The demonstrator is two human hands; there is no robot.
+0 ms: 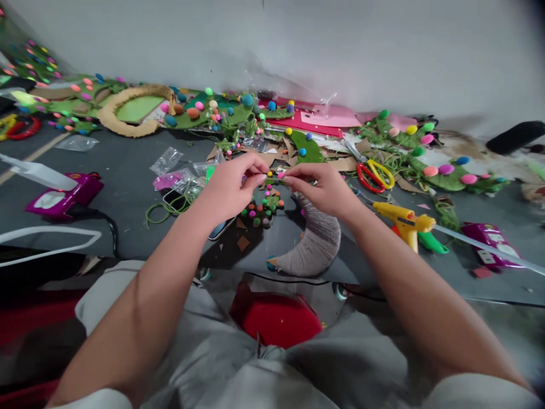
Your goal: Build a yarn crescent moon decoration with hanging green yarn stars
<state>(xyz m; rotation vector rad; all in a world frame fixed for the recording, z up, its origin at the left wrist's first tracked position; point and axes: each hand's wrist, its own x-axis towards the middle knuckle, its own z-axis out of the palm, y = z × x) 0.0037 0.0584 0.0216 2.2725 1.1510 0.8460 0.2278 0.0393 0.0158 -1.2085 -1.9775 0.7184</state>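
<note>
Grey cloth trousers (272, 378) are seen at six o'clock; towards twelve, tiny matte yellow and pink balls (269, 174) are apparently pinched by fingertips of left hand (230, 184) and right hand (320, 184); pressure best kept light, even.

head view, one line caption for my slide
Left hand and right hand pinch small coloured balls near a grey yarn-wrapped crescent on a cluttered table.
</note>
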